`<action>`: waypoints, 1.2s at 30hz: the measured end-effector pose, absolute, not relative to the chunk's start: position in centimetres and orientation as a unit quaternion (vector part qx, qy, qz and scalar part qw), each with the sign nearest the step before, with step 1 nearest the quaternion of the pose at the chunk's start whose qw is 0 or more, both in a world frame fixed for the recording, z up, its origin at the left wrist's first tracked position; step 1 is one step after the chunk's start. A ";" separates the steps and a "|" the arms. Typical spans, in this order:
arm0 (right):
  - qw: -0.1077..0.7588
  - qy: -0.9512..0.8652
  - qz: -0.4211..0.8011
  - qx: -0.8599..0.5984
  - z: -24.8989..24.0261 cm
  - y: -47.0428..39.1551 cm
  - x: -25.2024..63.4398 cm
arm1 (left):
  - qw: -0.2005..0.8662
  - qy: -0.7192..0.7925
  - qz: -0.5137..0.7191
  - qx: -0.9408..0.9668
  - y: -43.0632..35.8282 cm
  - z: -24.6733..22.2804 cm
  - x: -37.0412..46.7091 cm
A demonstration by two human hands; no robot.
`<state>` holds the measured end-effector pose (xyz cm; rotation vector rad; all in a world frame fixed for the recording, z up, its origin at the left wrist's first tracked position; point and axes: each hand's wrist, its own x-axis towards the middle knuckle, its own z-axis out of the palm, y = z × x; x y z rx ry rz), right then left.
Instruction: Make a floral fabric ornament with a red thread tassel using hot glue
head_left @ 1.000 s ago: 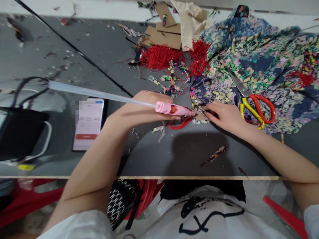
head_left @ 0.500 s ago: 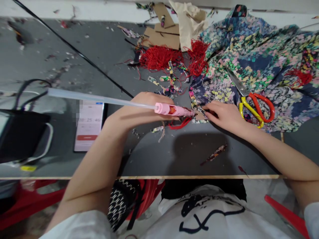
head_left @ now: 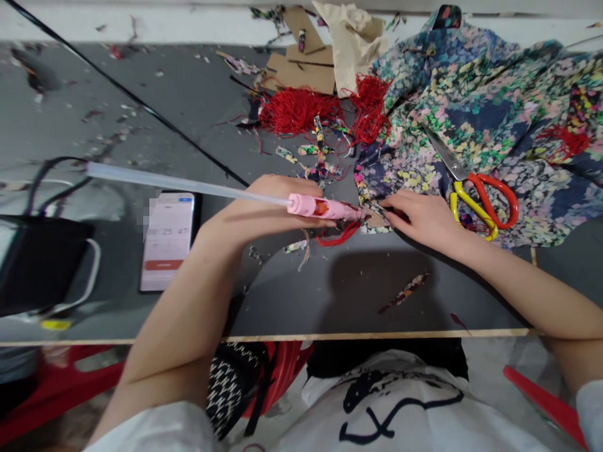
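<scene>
My left hand (head_left: pixel 282 204) is wrapped round a pink glue gun (head_left: pixel 313 207), from whose back end a long pale glue stick (head_left: pixel 188 186) sticks out to the left. The gun's tip meets a small piece of card edged with patterned cloth (head_left: pixel 377 220). Pinched on the right side of that piece are the fingers of my right hand (head_left: pixel 417 216). Red thread (head_left: pixel 339 235) hangs beneath the gun. Floral fabric (head_left: pixel 475 113) lies beyond my right hand, with open scissors (head_left: pixel 475 185) with red and yellow handles on it.
Bundles of red thread (head_left: pixel 301 111), brown cardboard (head_left: pixel 301 75) and cream cloth (head_left: pixel 353 41) lie at the back. A phone (head_left: pixel 167 242) and a black bag (head_left: pixel 42 260) are at the left. A black cable (head_left: pixel 127 94) crosses the table; a cloth scrap (head_left: pixel 407 292) lies near the front edge.
The view has shifted slightly. Both hands keep their hold, and the glue gun's tip stays at the small piece.
</scene>
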<state>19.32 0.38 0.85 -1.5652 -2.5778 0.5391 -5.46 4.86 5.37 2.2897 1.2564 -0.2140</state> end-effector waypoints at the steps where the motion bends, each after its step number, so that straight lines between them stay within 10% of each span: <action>1: 0.038 -0.841 0.176 -0.511 0.8 0.4 19.3 | 0.256 0.462 -0.080 0.845 4.9 5.3 -5.5; 36: 0.038 -0.846 0.178 -0.502 0.8 0.3 19.4 | 0.178 0.305 0.005 0.936 5.0 4.2 -7.4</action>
